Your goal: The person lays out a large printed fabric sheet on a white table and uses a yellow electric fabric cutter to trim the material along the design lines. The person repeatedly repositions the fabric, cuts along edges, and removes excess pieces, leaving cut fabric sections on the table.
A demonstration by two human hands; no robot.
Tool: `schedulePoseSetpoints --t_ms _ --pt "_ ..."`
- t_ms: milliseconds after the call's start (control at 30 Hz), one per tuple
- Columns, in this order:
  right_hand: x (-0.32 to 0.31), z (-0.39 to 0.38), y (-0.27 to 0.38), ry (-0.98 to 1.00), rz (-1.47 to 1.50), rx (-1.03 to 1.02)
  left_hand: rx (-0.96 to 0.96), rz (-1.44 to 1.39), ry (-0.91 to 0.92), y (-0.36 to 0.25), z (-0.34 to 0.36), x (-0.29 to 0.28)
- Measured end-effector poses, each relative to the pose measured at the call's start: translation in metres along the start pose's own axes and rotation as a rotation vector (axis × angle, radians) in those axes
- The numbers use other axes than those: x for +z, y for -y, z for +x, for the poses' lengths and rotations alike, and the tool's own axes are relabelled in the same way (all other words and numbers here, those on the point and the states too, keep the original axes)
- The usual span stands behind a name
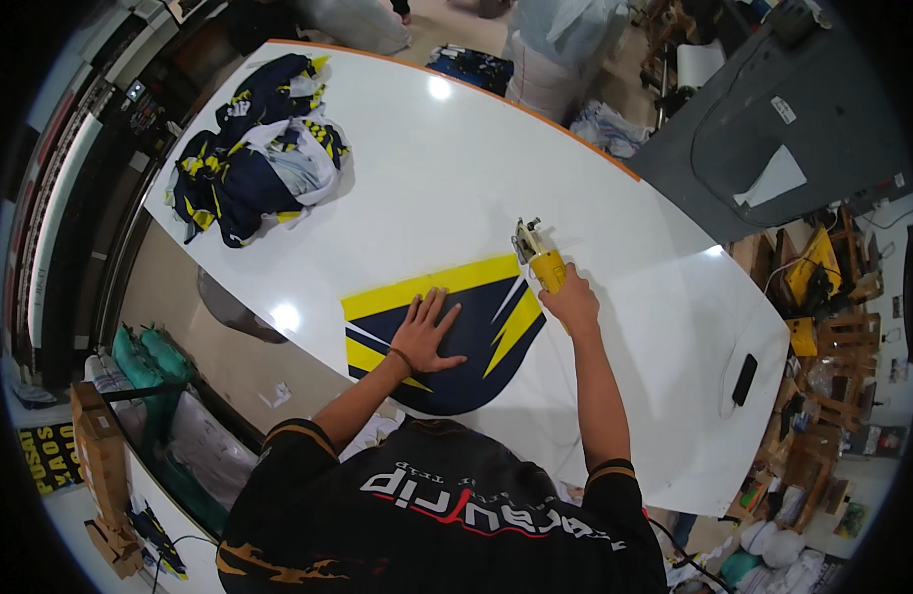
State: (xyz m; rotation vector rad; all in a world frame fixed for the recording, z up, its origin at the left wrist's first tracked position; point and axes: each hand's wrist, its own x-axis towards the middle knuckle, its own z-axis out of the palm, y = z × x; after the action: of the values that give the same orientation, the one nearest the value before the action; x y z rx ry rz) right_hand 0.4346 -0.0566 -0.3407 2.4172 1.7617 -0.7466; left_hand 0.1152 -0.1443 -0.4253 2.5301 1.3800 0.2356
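Note:
A navy fabric panel (456,342) with yellow and white shapes lies flat on the white table (427,178), its yellow band along the far edge. My left hand (429,332) rests palm down on it, fingers spread, a thin band round the wrist. In my right hand (572,300) is a yellow handheld electric fabric cutter (546,265), gripped round its body. The cutter's metal head points away from me, just beyond the panel's far right corner. Whether its blade touches the cloth I cannot tell.
A heap of navy, yellow and white cloth (263,158) lies at the table's far left. A black phone (745,379) with a white cable sits near the right edge. Beyond stand bulging plastic sacks (556,59) and a grey cabinet (754,129). A long machine (60,218) runs along the left.

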Motion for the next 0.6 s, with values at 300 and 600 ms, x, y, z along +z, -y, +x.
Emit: schedulePoseSetpoints --t_ms 300,600 --pt "0.018 -0.018 -0.056 0.0 0.99 -0.06 -0.14 -0.005 -0.042 0.008 -0.012 -0.001" --pt "0.019 -0.109 -0.202 -0.204 1.3 0.292 -0.463 -0.124 -0.26 0.06 -0.026 -0.011"
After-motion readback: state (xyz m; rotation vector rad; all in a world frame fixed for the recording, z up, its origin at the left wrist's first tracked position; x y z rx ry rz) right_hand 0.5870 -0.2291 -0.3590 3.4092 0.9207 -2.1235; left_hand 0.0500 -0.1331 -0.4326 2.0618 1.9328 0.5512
